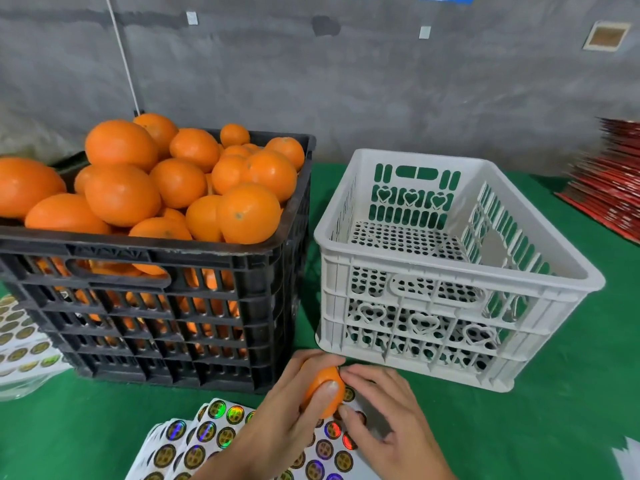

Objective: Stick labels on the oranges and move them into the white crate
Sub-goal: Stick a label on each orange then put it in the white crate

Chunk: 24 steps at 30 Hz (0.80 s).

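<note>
item: one small orange, gripped in the left hand, thumb curled across its near face and fingers wrapped over the top, held just above the label sheets at the near table edge. right hand alongside it, fingertips pressed together against the orange's right side; whether a label sat under them could not be told. label sheets: fanned white backing with rows of round gold and holographic stickers, lying on the green table cover beneath both hands. white crate: perforated plastic with heart cut-outs, standing to the right of centre, just beyond the hands, its floor showing no fruit. black crate: slatted plastic, standing just left of the white crate, heaped above its rim with oranges. further sticker sheets at the far left edge. stack of red printed sheets at the far right. grey concrete wall behind.
</note>
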### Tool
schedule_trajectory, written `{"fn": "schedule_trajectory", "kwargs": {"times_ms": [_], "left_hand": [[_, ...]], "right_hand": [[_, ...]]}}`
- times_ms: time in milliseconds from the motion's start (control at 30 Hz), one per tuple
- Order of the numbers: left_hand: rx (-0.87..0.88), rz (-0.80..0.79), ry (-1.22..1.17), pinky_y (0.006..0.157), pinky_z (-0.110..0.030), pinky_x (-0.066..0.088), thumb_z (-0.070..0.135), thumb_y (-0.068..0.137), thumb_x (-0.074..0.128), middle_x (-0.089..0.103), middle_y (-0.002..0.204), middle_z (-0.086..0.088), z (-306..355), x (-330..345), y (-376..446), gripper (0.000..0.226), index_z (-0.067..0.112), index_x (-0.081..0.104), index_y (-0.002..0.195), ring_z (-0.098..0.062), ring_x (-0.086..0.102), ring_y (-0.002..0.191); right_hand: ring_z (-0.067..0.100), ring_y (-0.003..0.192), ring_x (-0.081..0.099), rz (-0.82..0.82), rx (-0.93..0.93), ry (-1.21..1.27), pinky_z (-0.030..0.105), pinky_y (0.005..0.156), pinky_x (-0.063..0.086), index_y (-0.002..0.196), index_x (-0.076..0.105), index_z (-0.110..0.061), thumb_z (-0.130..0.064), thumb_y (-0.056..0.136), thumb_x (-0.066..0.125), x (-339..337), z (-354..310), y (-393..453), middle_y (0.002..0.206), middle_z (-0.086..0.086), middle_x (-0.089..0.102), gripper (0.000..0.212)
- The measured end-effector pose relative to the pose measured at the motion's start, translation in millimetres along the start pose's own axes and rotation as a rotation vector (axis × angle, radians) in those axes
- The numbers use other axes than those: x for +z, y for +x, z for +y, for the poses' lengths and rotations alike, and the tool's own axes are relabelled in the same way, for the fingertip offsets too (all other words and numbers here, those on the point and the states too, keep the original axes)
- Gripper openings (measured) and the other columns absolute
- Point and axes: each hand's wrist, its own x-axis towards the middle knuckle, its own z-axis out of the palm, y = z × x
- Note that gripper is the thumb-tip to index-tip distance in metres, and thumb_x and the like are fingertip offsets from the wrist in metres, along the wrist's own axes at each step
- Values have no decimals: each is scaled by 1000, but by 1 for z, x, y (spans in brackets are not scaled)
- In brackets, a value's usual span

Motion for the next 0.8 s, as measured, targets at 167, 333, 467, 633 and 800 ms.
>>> {"fn": "schedule_trajectory", "kwargs": {"times_ms": [167,333,467,633,800], "left_hand": [[-27,27,12,101,-12,42,58,107,42,44,143,19,0,-2,1,39,44,49,142,-8,50,134],[-28,38,16,99,-13,42,63,105,42,47,137,21,4,-3,4,41,42,46,141,-6,52,129],[19,27,52,99,-20,47,69,100,45,42,139,24,6,-3,4,46,49,36,141,-3,53,126],[90,44,68,103,-13,39,78,92,42,23,146,39,39,-7,-3,63,49,27,145,6,40,136],[428,200,153,119,-16,27,49,105,54,22,168,11,123,-45,2,64,30,27,160,-8,27,154]], "right_hand": [[3,128,54,24,-124,-170,28,104,45,139,62,-23,-53,90,73,5,-1,0,142,-20,57,59],[1,134,49,-130,-166,-365,28,107,45,151,46,-26,-72,93,55,1,-5,2,152,-17,50,74],[2,117,53,-137,-139,-499,22,98,49,146,46,-22,-77,85,54,4,-15,10,131,-14,61,82],[10,94,62,-2,-213,-502,23,86,44,140,45,-13,-61,84,64,-11,-36,21,111,-5,72,76],[11,110,54,358,-277,-462,24,101,33,149,43,-9,-63,98,54,-65,-66,58,132,0,63,76]]}}
